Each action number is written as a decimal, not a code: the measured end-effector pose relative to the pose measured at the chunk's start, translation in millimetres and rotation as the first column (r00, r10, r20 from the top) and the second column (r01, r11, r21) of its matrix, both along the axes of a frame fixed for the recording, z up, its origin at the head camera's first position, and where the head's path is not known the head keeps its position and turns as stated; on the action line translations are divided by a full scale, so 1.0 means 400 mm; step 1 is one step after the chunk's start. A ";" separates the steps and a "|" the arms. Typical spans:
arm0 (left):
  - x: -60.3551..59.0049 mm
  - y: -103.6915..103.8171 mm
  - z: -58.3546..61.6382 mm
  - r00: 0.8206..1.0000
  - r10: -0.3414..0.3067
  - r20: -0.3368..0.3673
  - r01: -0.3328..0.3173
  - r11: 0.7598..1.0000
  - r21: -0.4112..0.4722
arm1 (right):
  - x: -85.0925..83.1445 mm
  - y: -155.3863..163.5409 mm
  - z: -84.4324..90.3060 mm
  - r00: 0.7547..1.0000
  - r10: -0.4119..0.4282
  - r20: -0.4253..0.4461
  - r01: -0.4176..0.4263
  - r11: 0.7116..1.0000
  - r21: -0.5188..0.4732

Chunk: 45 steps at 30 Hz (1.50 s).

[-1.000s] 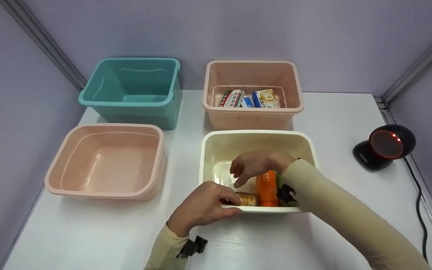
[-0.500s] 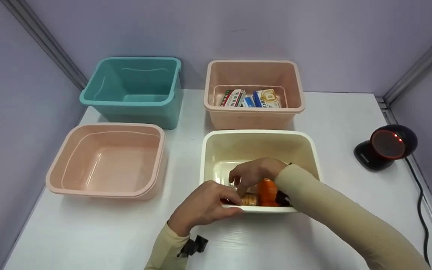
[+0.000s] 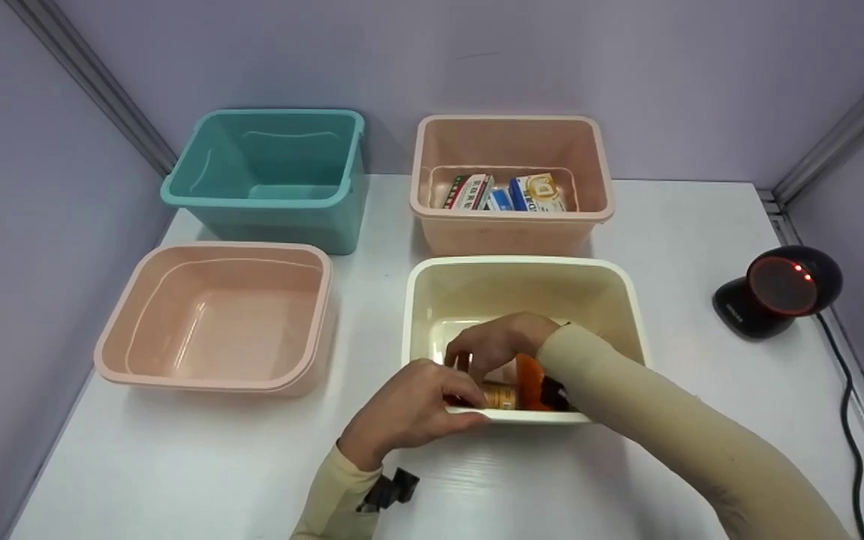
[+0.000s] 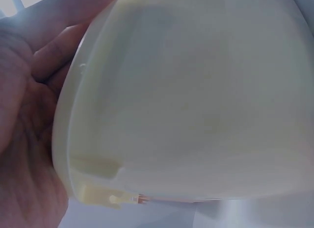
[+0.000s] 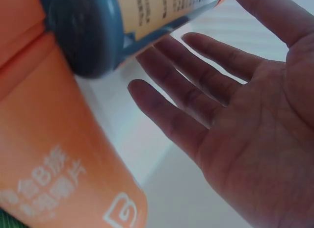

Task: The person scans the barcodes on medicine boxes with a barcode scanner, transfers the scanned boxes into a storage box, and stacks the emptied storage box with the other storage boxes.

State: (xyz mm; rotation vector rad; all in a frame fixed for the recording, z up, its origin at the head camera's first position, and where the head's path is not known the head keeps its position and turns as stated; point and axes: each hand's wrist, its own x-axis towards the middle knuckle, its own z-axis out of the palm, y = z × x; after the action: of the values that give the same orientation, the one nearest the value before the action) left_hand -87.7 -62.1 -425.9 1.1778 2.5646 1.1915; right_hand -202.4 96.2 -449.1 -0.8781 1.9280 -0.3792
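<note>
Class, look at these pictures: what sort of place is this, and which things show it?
Probably a sorting or checkout-style workstation: plastic tubs on a white table, a barcode scanner glowing red, and boxed goods in the far pink tub.

cream bin (image 3: 612, 300), orange bottle (image 3: 531, 375), teal bin (image 3: 177, 191), pink bins (image 3: 124, 330)

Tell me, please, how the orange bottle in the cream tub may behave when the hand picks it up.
The orange bottle looks like smooth, rigid plastic, so it would probably keep its shape yet feel a little slippery. It seems rounded and lies on its side in the cream tub, so a push may roll it. The right hand is open beside it.
</note>
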 end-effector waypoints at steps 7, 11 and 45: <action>0.000 -0.001 0.002 1.000 -0.008 0.007 0.007 1.000 0.006 | -0.008 -0.013 -0.013 0.999 0.035 -0.031 -0.035 0.999 0.012; 0.000 -0.002 -0.001 1.000 -0.008 0.013 0.007 1.000 0.013 | -0.011 -0.016 -0.018 0.996 0.067 -0.054 -0.066 0.998 0.012; -0.002 -0.001 0.001 1.000 -0.012 -0.008 0.012 1.000 0.003 | -0.008 -0.022 0.003 0.998 0.069 -0.008 -0.069 0.998 0.000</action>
State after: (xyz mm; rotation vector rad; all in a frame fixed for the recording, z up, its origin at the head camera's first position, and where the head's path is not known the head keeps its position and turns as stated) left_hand -88.5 -62.4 -425.7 1.1987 2.5590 1.1909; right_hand -205.8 87.2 -447.7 -0.9445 1.8996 -0.3352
